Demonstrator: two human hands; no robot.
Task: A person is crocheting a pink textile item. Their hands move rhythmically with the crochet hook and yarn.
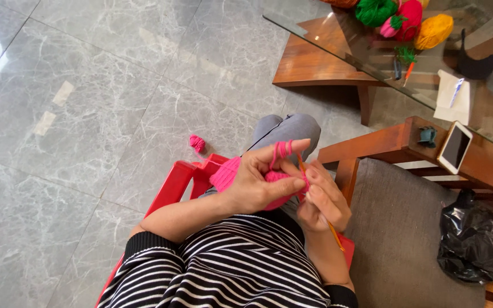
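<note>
Above grey marble floor (87, 114), the left hand (258, 185) pinched the pink crocheted piece (226, 174), yarn looped over its forefinger for tension; the right hand (323, 199) apparently clenched an orange crochet hook (335, 234).

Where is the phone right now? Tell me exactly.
In the head view the phone lies at the right, on the wooden armrest, beside a small dark green clip and above the black plastic bag.

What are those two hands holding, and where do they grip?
Left hand grips the pink crocheted piece at its edge, yarn over the forefinger; right hand pinches the orange hook near its tip.
</note>
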